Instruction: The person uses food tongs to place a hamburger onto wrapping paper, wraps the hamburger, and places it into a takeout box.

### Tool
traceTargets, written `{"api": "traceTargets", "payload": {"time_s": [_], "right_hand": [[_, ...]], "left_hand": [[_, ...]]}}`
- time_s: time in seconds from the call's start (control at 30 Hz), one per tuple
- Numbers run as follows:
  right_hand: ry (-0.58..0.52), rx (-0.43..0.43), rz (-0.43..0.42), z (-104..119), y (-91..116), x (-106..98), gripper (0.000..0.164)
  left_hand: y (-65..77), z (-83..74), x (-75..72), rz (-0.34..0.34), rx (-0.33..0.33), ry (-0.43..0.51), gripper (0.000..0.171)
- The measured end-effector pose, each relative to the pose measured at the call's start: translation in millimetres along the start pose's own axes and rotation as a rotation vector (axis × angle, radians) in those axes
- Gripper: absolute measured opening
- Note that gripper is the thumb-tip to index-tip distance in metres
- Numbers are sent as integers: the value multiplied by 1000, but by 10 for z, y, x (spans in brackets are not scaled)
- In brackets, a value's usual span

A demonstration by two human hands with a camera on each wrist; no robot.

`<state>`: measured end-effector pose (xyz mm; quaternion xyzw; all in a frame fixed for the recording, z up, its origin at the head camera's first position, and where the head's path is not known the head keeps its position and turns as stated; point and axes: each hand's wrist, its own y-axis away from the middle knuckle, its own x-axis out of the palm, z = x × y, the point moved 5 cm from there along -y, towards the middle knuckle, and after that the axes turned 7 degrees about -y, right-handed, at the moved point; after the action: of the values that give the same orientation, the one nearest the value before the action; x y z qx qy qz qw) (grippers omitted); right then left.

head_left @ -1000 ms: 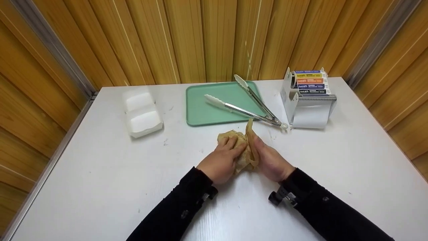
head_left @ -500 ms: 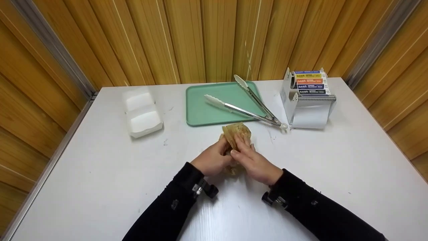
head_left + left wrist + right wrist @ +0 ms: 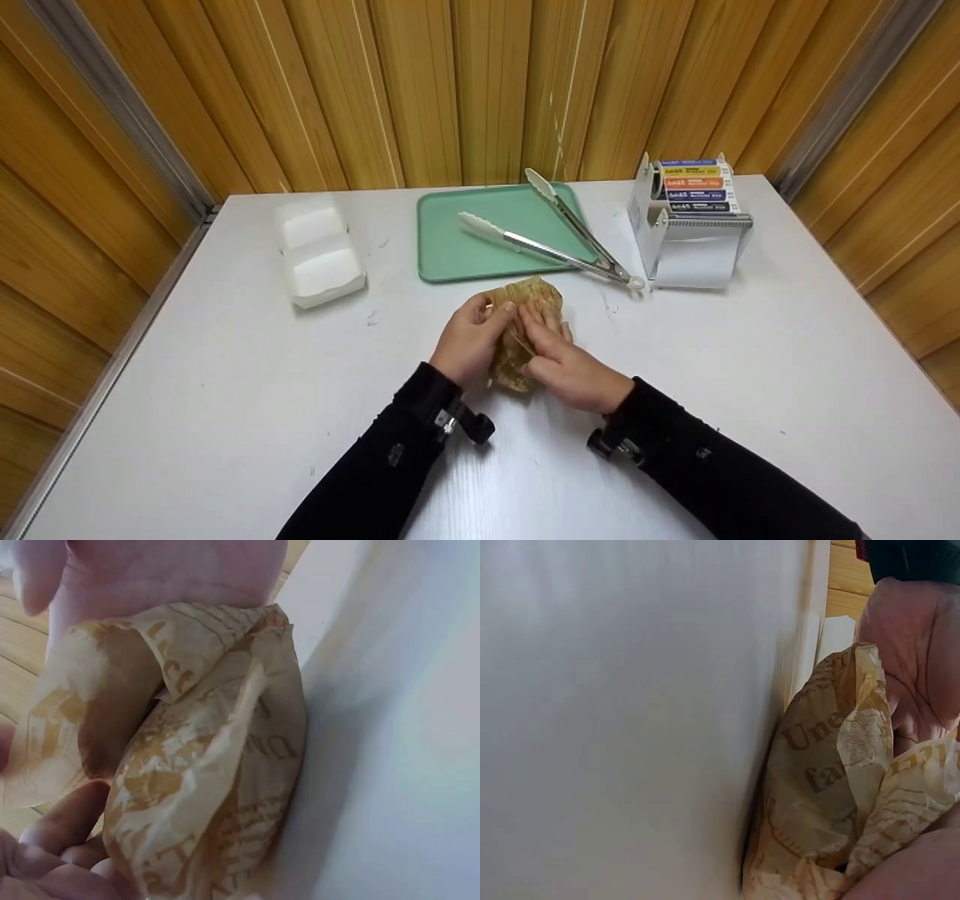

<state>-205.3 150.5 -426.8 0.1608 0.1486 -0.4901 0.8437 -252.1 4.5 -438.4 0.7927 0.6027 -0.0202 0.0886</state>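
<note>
A bundle of creased brown wrapping paper [image 3: 511,369] with printed lettering lies on the table under both hands. What it wraps is hidden. My left hand [image 3: 466,343] pinches the paper's left edge between thumb and fingers. On the bundle's right side my right hand [image 3: 576,373] rests with its fingers fairly straight along the paper, pressing a fold. Close up in the left wrist view, the wrapping paper [image 3: 202,787] shows a raised flap and an overlapping corner. Its rounded printed side, part of the wrapping paper [image 3: 814,765], faces the right wrist view.
Behind the hands is a green tray [image 3: 442,259], with metal tongs [image 3: 559,253] lying spread across its right part. An opened white carton [image 3: 326,274] stands at the left. A white holder [image 3: 697,255] with several coloured boxes and a paper pad stands back right. Wood-panelled walls surround the table.
My right hand has come over from the bundle's right edge onto its top. The left hand has turned and now pinches the wrapping paper's edge. Tray, tongs and carton have stayed put.
</note>
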Motion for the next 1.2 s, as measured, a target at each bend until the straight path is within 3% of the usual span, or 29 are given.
{"api": "traceTargets", "payload": {"time_s": [0.33,0.57,0.77,0.9,1.03,1.2], "right_hand": [[-6,14,7,-10,-9,17,88],[22,14,16,-18,-9,11,85],[21,17,-12,-69,-24,-144,74],[64,4,-62,-87,-103,-285,87],[197,26,-102,-110,-186,-384,107],[273,70,-79,-169,-249,-429,118]], "left_hand": [[-16,11,-44,-123,35,22,24],[-30,31,-81,-182,39,41,20],[-45,57,-90,-203,17,44,21],[-47,65,-96,-215,16,38,17],[-40,79,-97,-221,16,45,16],[-40,99,-89,-213,12,82,18]]}}
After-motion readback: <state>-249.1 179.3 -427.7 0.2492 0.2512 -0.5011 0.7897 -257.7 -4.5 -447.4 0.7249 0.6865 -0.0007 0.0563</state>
